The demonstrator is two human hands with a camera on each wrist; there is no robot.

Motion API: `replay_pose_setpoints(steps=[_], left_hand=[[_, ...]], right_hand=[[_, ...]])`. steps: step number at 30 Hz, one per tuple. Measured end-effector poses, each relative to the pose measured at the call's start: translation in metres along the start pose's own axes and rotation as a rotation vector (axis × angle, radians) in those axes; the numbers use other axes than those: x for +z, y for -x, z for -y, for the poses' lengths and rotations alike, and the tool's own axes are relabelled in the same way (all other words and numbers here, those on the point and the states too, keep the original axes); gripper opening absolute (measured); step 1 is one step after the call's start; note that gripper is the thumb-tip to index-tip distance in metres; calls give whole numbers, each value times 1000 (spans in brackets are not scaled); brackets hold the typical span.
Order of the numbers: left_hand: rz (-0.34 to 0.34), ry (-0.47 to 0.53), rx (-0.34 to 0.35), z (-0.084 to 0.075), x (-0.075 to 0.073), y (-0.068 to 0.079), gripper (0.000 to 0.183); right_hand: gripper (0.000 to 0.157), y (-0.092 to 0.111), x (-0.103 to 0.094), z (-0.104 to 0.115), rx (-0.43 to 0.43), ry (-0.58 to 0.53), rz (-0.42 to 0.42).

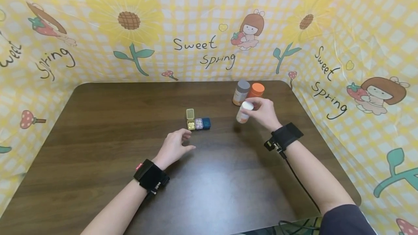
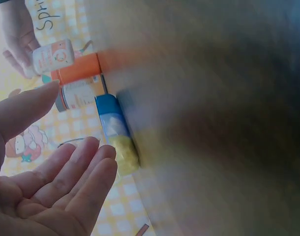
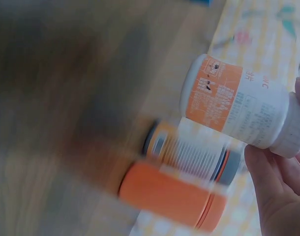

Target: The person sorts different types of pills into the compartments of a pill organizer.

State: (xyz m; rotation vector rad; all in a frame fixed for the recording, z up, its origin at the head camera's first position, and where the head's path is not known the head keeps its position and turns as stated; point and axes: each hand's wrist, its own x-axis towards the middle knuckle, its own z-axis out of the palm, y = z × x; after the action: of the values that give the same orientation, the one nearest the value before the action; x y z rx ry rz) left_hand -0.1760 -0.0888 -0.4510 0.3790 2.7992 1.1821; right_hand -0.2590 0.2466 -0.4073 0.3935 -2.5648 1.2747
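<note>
My right hand [image 1: 263, 113] grips a white pill bottle [image 1: 243, 113] by its cap, thumb and fingers around it. In the right wrist view the bottle [image 3: 236, 105] shows an orange and white label and is held above the table. My left hand [image 1: 174, 148] holds nothing, its fingers loosely bent and thumb apart, just in front of a small pill organizer [image 1: 199, 123]. The organizer has yellow, lilac and dark blue compartments. Its yellow lid [image 1: 190, 114] stands open, with pale pieces in the yellow and lilac sections.
Behind my right hand stand a grey-capped bottle [image 1: 241, 93] and an orange bottle [image 1: 257, 90], near the back edge of the brown table [image 1: 130, 111]. A yellow checked cloth [image 1: 196, 17] surrounds the table. A black cable [image 1: 302, 184] runs from the right wrist band.
</note>
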Motion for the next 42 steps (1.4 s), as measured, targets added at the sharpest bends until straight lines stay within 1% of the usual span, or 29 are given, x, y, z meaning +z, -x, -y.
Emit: replay_pose_setpoints(steps=[2,6,10,13,16,22,30,34,39,42], left_hand=[[-5,-7,-6,2,-2,-1,50],[-22,-19,-21,6,-6,-4,49],[-36,-31,-36,9,-10,-7,48],[-37,-34,-46,11,-11,-9,48],[-33,-32,-53,12,-11,-10,48],[-39,-39,-39,12,-11,-14,50],[-28,-42,-52,12,-12,-19,53],[-29,-53,-44,12,-13,-21,52],[-31,-52,-49,15,-13,-23,51],[-30,-51,-56,16,-13,-24,52]], right_hand=[[38,-7,-8,-10,13,49,-48],[38,-19,-23,-27,43,106,-121],[40,-29,-35,-42,93,121,-191],[41,-35,-39,-53,131,118,-221],[42,-39,-41,-61,165,137,-234],[43,-45,-41,-72,217,192,-229],[50,-51,-41,-90,241,209,-162],[54,-52,-43,-98,257,201,-140],[61,-52,-45,-101,264,169,-104],[69,-50,-45,-99,259,194,-104]])
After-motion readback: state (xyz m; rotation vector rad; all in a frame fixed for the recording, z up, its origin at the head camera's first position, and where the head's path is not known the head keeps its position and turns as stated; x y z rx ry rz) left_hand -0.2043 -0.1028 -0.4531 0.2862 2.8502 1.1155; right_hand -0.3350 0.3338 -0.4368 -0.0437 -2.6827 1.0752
